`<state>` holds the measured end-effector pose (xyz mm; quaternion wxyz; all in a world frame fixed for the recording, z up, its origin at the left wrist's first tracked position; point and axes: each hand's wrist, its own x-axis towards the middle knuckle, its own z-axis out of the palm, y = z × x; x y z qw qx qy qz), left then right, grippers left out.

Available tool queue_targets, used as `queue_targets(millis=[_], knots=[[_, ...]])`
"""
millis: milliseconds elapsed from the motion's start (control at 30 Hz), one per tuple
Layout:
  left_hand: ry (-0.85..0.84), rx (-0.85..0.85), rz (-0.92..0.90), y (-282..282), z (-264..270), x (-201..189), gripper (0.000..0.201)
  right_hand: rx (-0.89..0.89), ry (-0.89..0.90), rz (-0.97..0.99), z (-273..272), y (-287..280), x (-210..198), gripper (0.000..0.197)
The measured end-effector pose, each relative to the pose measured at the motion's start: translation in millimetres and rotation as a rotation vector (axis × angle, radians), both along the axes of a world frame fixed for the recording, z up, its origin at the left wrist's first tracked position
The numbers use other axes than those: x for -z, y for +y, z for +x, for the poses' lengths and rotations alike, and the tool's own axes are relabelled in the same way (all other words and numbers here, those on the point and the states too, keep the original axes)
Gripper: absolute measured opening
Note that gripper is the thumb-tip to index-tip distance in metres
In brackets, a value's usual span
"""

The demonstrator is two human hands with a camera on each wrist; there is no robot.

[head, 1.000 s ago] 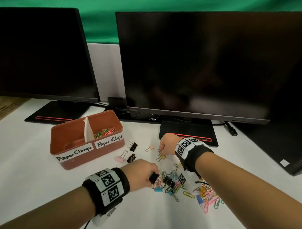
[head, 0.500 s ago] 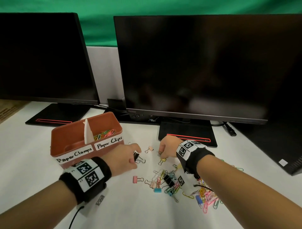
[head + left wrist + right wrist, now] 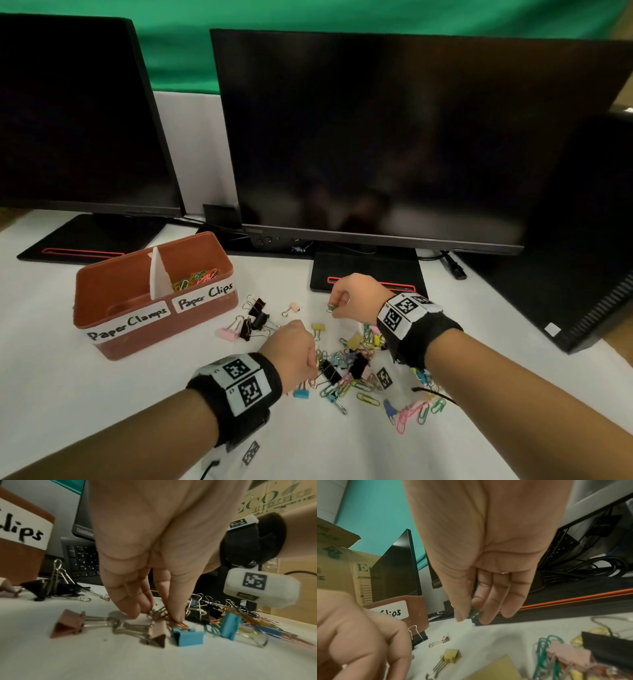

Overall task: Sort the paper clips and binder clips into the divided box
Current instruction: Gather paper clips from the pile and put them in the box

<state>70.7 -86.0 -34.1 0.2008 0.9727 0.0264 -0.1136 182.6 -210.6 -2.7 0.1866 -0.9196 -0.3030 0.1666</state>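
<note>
The brown divided box stands at the left, labelled "Paper Clamps" and "Paper Clips". Coloured paper clips lie in its right compartment. A mixed pile of clips is spread on the white table in front of me. My left hand is down at the pile's left edge. Its thumb and fingers pinch a wire loop; I cannot tell which clip it belongs to. My right hand hovers behind the pile and pinches a green paper clip.
Black binder clips and a pink one lie just right of the box. Two dark monitors on stands rise behind. A black case stands at the right. A keyboard sits under the monitor.
My left hand carried a black binder clip from the pile to the group beside the box, then came back to the pile. My right hand rose off the table with the green paper clip.
</note>
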Motion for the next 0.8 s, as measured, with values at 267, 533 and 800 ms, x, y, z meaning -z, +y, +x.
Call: queue_targets(millis=[267,533,800], knots=[[0.081,-0.03,-0.013,1.5,9.8,-7.1,0.008,-0.028,-0.023,0.018,-6.9,-8.0,-3.1,0.018],[0.137,0.008,-0.027,8.1,10.4,-12.0,0.027,-0.033,-0.052,0.063,-8.9,-15.5,-6.1,0.017],[0.047,-0.044,-0.169,40.9,0.7,-25.3,0.015,-0.063,-0.03,0.105,-13.7,-6.5,-14.0,0.018]])
